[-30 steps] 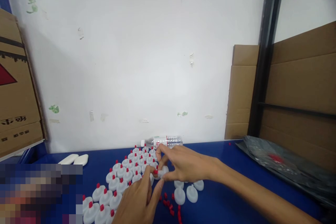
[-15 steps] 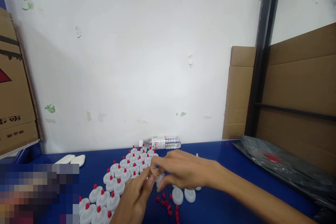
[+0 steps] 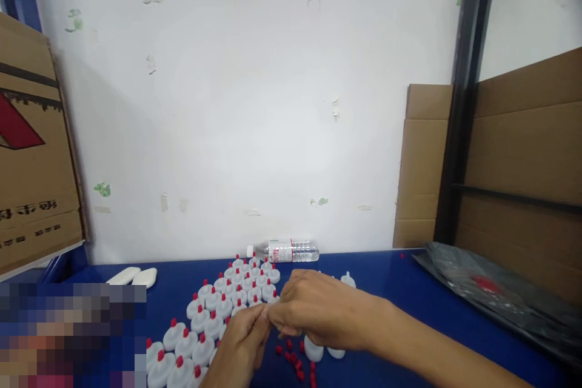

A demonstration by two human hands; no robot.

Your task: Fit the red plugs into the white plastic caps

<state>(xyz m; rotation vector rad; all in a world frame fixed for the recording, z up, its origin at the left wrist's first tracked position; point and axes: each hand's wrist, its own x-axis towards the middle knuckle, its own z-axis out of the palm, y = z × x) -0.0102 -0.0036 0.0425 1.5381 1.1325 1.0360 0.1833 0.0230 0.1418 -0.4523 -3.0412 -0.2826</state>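
Observation:
My left hand [image 3: 240, 339] and my right hand [image 3: 313, 306] meet over the blue table. The fingertips of both are pinched together at one spot, and whatever is between them is hidden. To the left, white round plastic caps with red tips [image 3: 202, 348] stand upright in slanting rows. Small loose red tips [image 3: 293, 359] lie scattered just below my right hand. Beside them are white round pieces [image 3: 313, 350] on which no red tip shows, partly covered by my right hand. Another white piece with a bare spout [image 3: 348, 280] stands behind my right wrist.
A clear water bottle [image 3: 282, 250] lies against the wall. Two flat white pieces [image 3: 145, 277] rest at the left. A grey plastic bag [image 3: 486, 291] lies at the right, near cardboard [image 3: 522, 151]. A printed carton [image 3: 34, 182] stands at left; a blurred patch covers the lower-left corner.
The view has shifted slightly left. My right fingers have curled in from a looser, spread pose and now close tightly against my left fingertips.

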